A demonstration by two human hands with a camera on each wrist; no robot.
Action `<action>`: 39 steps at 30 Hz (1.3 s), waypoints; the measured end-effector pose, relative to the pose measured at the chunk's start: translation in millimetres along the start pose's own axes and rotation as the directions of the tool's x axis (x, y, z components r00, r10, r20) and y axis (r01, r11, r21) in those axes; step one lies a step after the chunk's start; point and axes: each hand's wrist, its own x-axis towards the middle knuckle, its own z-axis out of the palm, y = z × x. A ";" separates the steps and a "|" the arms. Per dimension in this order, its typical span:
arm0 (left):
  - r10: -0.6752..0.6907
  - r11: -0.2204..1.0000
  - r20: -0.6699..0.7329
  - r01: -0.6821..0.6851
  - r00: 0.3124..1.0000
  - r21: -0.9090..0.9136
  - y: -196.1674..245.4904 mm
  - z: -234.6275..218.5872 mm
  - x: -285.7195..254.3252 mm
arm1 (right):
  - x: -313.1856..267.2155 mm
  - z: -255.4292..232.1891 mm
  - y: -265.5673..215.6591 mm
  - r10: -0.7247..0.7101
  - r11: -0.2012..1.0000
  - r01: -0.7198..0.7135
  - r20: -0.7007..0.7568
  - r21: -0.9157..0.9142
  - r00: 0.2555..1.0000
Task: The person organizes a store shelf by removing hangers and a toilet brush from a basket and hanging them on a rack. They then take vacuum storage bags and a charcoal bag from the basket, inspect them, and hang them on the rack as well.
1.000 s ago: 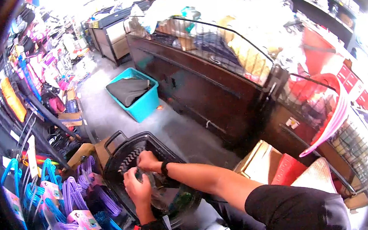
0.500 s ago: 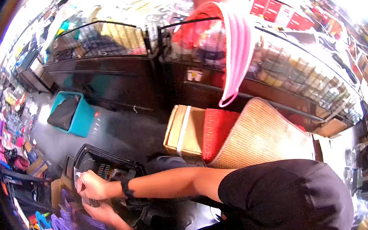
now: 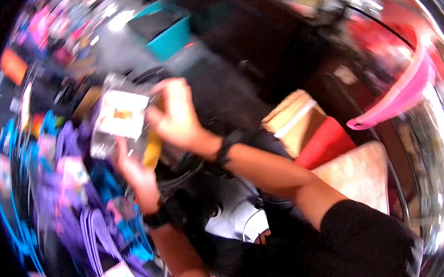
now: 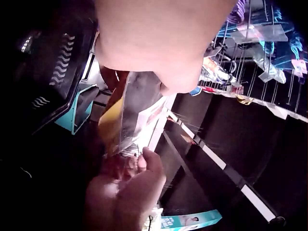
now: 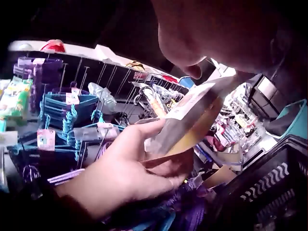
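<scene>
A clear plastic package with a white label and a yellow side is held up before the body, blurred in the head view. My left hand pinches its lower edge, thumb on the label side and fingers behind, as the right wrist view shows. At the opposite edge my right hand grips it with bent fingers. Grey film and the yellow side of the package face the right wrist camera. What is inside cannot be made out. A black basket stands close below the hands.
Purple hangers and blue hangers with pink tags hang at the left. A teal bin with dark contents sits on the floor ahead. To the right are a cardboard box, a red item, a woven mat and a pink basket.
Both hands, low over the black basket a second ago, have risen, and the labelled package now shows between them. The head view swung right and then back left.
</scene>
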 end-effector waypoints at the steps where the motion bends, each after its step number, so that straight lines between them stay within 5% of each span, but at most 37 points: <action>1: -0.020 0.999 -0.041 0.019 0.999 -0.040 -0.9 0.8 3.0 | -2.1 9.0 9.3 0.153 0.986 -0.153 0.007 0.072 0.988; 2: 0.003 0.996 -0.027 -0.005 1.000 -0.088 5.5 14.8 -2.1 | -2.5 13.6 15.1 0.188 0.981 -0.188 0.015 0.043 0.982; 3: 0.006 0.992 0.048 0.000 0.999 -0.127 8.0 16.3 -0.2 | -5.3 27.5 32.4 0.283 0.937 -0.286 0.044 0.199 0.958; 5: -0.020 0.979 0.046 0.029 0.999 -0.204 5.2 14.8 7.7 | 4.0 24.2 22.8 0.553 0.708 -0.603 0.243 0.367 0.797; 6: -0.016 0.975 0.054 0.027 0.998 -0.222 6.1 19.3 7.2 | 8.7 20.4 5.6 0.590 0.482 -0.640 0.319 0.598 0.742; 8: -0.019 0.979 0.051 0.029 0.999 -0.203 5.1 19.2 9.2 | 17.5 15.0 -0.1 0.482 0.252 -0.710 0.551 0.657 0.681; 9: 0.030 0.975 0.063 -0.015 0.998 -0.221 5.1 23.6 6.0 | 18.7 13.9 -5.1 0.494 0.229 -0.730 0.569 0.644 0.658; 13: -0.011 0.960 0.120 0.043 0.993 -0.277 12.1 30.1 -0.3 | 19.7 7.6 -9.3 0.475 0.257 -0.728 0.573 0.635 0.668; 21: -0.071 0.965 0.087 0.090 0.994 -0.247 2.5 5.3 11.8 | 23.9 9.8 -1.2 0.399 0.120 -0.751 0.661 0.649 0.635; 26: -0.157 0.932 -0.093 0.116 0.983 -0.343 20.6 9.0 10.7 | 27.4 12.5 10.2 0.434 0.158 -0.768 0.655 0.621 0.619; 28: -0.132 0.945 -0.057 0.109 0.990 -0.307 29.8 0.0 13.4 | 30.6 9.5 16.2 0.401 0.254 -0.738 0.626 0.625 0.668; 30: -0.047 0.998 -0.023 0.046 0.999 -0.041 18.0 -29.7 28.0 | 37.1 5.8 21.6 0.322 0.371 -0.712 0.637 0.596 0.700; 32: -0.025 0.997 0.138 0.014 0.990 0.081 30.0 -25.5 23.7 | 42.4 0.5 22.9 0.235 0.484 -0.674 0.659 0.558 0.715; 36: -0.262 0.957 0.381 0.189 0.886 0.220 34.8 -42.0 20.1 | 47.8 -8.8 26.2 0.271 0.527 -0.692 0.674 0.493 0.687; 39: -0.159 0.986 0.387 0.125 0.908 0.111 29.3 -35.3 14.1 | 55.2 -21.5 24.9 0.326 0.441 -0.762 0.707 0.474 0.628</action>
